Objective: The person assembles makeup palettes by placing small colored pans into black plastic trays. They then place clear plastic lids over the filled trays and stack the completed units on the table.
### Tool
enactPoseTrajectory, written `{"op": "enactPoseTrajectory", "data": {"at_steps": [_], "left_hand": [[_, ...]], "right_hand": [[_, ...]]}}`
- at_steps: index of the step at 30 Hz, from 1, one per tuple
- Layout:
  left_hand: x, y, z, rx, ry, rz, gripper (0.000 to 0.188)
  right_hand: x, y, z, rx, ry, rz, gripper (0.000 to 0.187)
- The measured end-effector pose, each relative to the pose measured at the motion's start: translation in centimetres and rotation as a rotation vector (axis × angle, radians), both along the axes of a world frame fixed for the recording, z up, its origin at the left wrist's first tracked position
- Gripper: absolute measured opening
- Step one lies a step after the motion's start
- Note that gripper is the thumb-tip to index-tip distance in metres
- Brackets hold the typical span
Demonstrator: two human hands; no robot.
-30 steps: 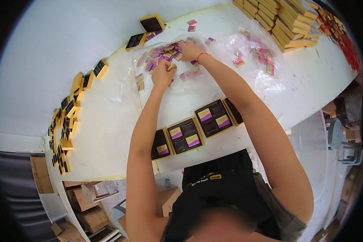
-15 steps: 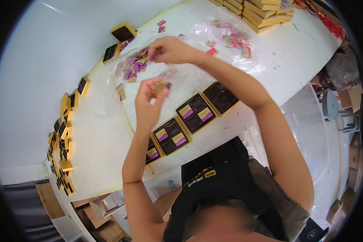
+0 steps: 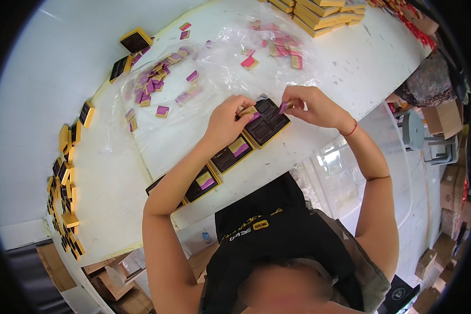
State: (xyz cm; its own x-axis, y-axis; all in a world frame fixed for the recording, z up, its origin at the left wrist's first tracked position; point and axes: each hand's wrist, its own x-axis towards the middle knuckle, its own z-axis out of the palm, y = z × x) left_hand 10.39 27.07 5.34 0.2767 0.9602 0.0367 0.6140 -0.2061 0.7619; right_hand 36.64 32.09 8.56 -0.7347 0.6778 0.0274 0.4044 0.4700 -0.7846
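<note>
Just above the tabletop (image 3: 345,57), at the nine o'clock side of a black-lined box (image 3: 263,130), the left hand (image 3: 229,121) pinched a small packet (image 3: 253,114) by its end, apparently for fine control; at two o'clock the right hand (image 3: 313,107) pinched another packet (image 3: 284,108). That box's visible compartments were bare, while the neighbouring box (image 3: 224,160) at seven o'clock showed a purple-and-gold packet (image 3: 239,148).

We see purple-and-gold pieces (image 3: 162,111), pink-and-gold packets (image 3: 249,63), dark brown trays (image 3: 263,126) edged yellow, a white table (image 3: 104,193), a red wristband (image 3: 354,129).
</note>
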Motion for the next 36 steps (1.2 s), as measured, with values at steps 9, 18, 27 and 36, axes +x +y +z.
{"op": "enactPoseTrajectory", "data": {"at_steps": [9,18,27,36], "left_hand": [[1.0,-4.6,-0.5,0.385,0.327,-0.047,0.063],[0.6,-5.1,-1.1,0.342,0.402,-0.166,0.072],[1.4,-5.2,-0.1,0.345,0.509,-0.206,0.062],[2.8,11.6,0.0,0.206,0.257,0.071,0.031]], "right_hand": [[-1.1,-0.1,-1.8,0.241,-0.029,0.124,0.022],[-0.7,-0.1,-4.5,0.309,0.150,0.098,0.027],[-0.1,-4.4,-4.5,0.739,0.068,0.065,0.031],[-6.0,6.8,-6.0,0.221,0.387,-0.240,0.032]]}}
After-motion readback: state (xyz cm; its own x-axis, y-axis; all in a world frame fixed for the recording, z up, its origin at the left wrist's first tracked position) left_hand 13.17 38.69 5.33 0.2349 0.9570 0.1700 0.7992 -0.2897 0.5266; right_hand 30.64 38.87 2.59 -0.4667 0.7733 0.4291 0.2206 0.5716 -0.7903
